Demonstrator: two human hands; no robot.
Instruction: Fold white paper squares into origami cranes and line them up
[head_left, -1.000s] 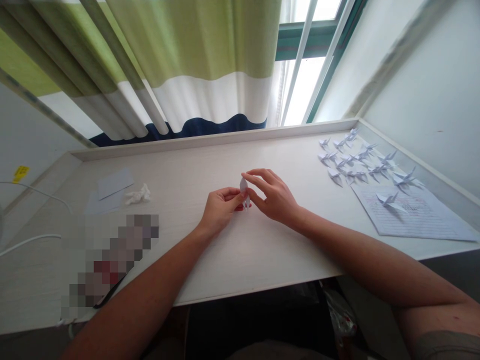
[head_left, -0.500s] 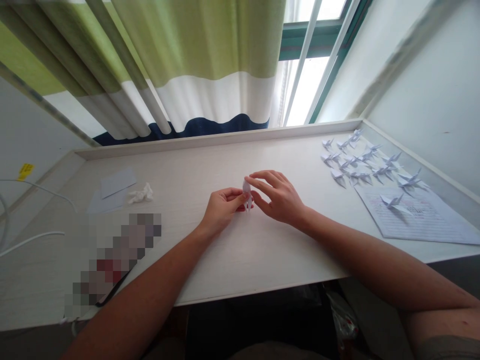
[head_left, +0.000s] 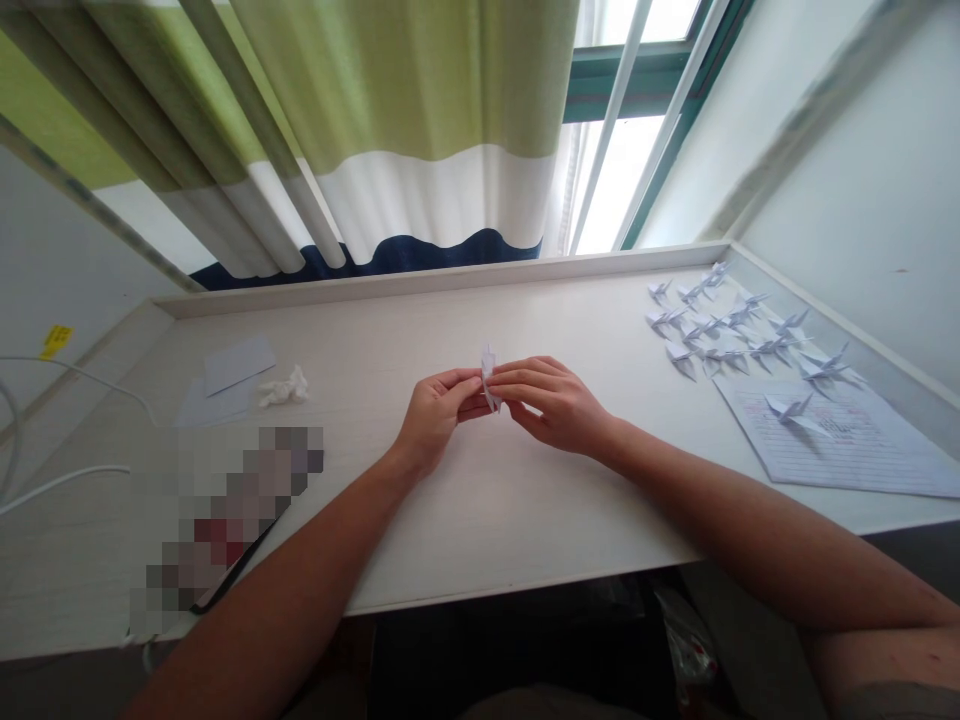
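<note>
A small piece of folded white paper (head_left: 489, 378) stands upright between my hands above the middle of the desk. My left hand (head_left: 441, 412) is closed, pinching the paper's left side between thumb and fingers. From the right, my right hand (head_left: 553, 405) presses its fingers together against the paper, with its thumb lower down near the paper's split bottom points. The fingertips hide part of the folds. Several folded paper cranes (head_left: 701, 325) sit in a group at the desk's far right.
One more crane (head_left: 791, 408) rests on lined written sheets (head_left: 862, 450) at right. Flat paper pieces (head_left: 238, 365) and crumpled tissue (head_left: 285, 387) lie at left, near a blurred-out dark-edged object (head_left: 240, 520) and white cables (head_left: 67, 485). A raised rim (head_left: 450, 278) edges the desk (head_left: 480, 530).
My right fingers have come down from the paper's top tip to its side and now press on it. The paper has turned, showing a narrower upright shape with its top point free.
</note>
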